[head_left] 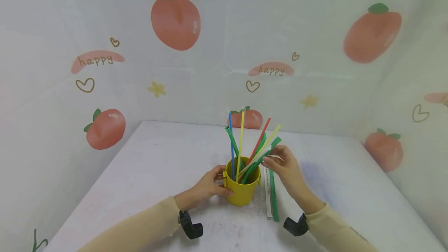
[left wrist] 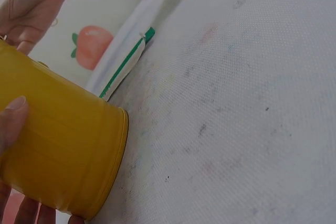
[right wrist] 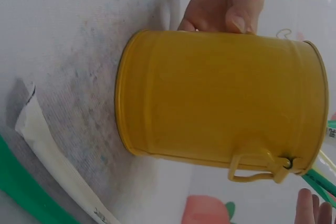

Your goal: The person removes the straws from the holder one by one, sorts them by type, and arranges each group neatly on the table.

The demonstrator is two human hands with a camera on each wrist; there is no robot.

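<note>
A small yellow bucket (head_left: 240, 193) with side handles stands upright on the table. My left hand (head_left: 206, 188) grips it from the left, thumb on the near side; the left wrist view shows fingers around its wall. Out of the bucket lean a blue straw (head_left: 231, 139), a yellow straw (head_left: 242, 135), a red straw (head_left: 259, 141) and several green printed paper-wrapped straws. At the rim's right, my right hand (head_left: 285, 166) pinches a green paper-wrapped straw (head_left: 258, 161) slanting into the bucket. Its exact contact is partly hidden behind the fingers.
Right of the bucket, a white paper-wrapped straw (head_left: 268, 201) and a green one (head_left: 274, 201) lie side by side on the white table (head_left: 182, 143). A fruit-printed sheet (head_left: 217, 69) hangs behind the table. Both wrists carry black cameras.
</note>
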